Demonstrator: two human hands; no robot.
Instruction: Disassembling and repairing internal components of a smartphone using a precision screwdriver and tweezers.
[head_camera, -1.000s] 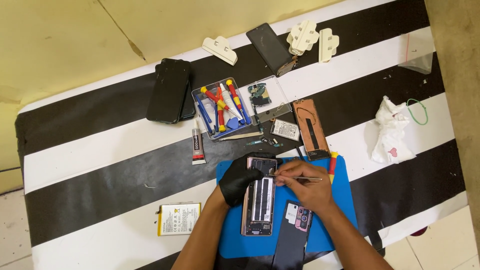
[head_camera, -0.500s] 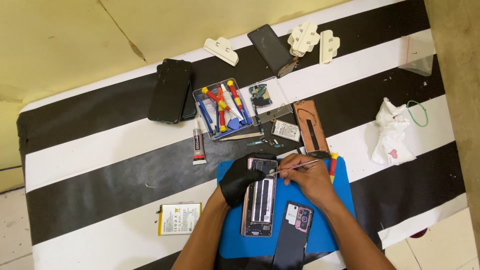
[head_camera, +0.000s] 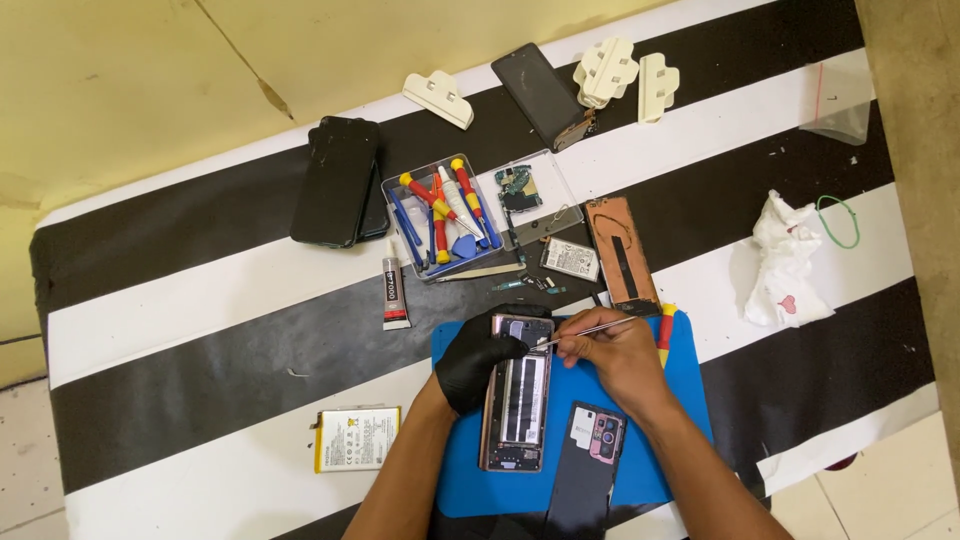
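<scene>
Hands probably tweezing opened phone; white-labelled battery lies left.

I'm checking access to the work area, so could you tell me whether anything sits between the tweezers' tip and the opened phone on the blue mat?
Nothing visible does. The right hand holds the tweezers, their tip at the top of the opened phone, beside the gloved left hand steadying it.
</scene>
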